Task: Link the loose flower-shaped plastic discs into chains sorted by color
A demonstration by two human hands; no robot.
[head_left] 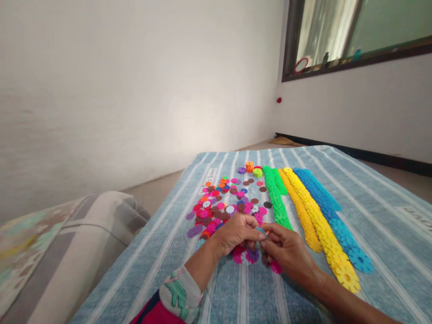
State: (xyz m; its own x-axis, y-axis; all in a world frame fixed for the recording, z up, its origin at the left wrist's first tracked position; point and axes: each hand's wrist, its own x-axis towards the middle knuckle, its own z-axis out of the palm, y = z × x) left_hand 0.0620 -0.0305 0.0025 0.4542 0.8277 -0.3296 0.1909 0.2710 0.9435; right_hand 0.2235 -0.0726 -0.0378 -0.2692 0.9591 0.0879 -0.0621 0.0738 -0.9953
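Note:
Both hands meet above the near part of the striped cloth. Between my left hand and my right hand is a small blue snowflake disc, pinched by thumbs and fingers and partly covered by them. Whether it is one disc or two joined is too small to tell. Under and beyond my hands lie loose snowflake discs in pink, purple, brown, red, white and orange. Right of them run rows of overlapping discs: a green row, a yellow row and a blue row.
The discs rest on a blue-and-white striped cloth. At its far side stand a short orange stack and a lime stack. A fabric-covered piece is at the left. White walls rise behind, with a window at upper right.

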